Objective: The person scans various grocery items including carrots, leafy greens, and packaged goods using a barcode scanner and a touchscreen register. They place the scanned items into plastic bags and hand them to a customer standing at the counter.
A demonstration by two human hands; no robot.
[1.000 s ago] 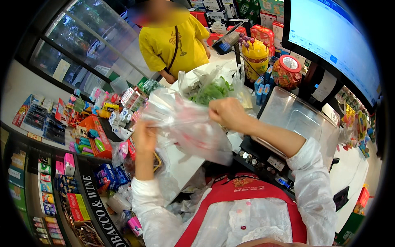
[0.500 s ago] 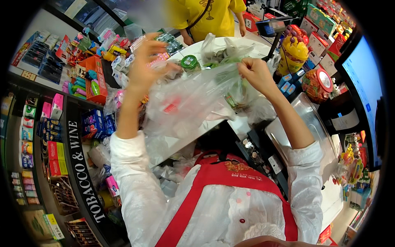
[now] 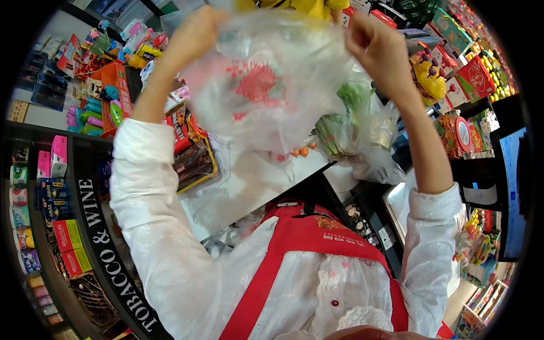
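A thin translucent plastic bag (image 3: 258, 85) with a red print hangs spread out over the counter, blurred by motion. My left hand (image 3: 199, 33) is closed on its upper left edge, and my right hand (image 3: 378, 54) pinches its upper right edge. Beneath and right of the bag, leafy green vegetables (image 3: 330, 136) lie in clear plastic on the white counter (image 3: 258, 178). Small orange-red round items (image 3: 301, 152) peek out below its lower edge. What lies behind the bag is mostly hidden.
Left of the bag stands a yellow-edged tray of packaged snacks (image 3: 212, 164), with an orange basket (image 3: 117, 76) beyond. A cash drawer with coins (image 3: 358, 218), metal tray (image 3: 396, 207), candy jar (image 3: 453, 136) and monitor (image 3: 513, 192) are rightward. Someone in a yellow shirt (image 3: 317, 7) stands across the counter.
Both hands have risen and moved farther out. My left hand, blurred with fingers spread before, now grips the bag, which is stretched wide between both hands.
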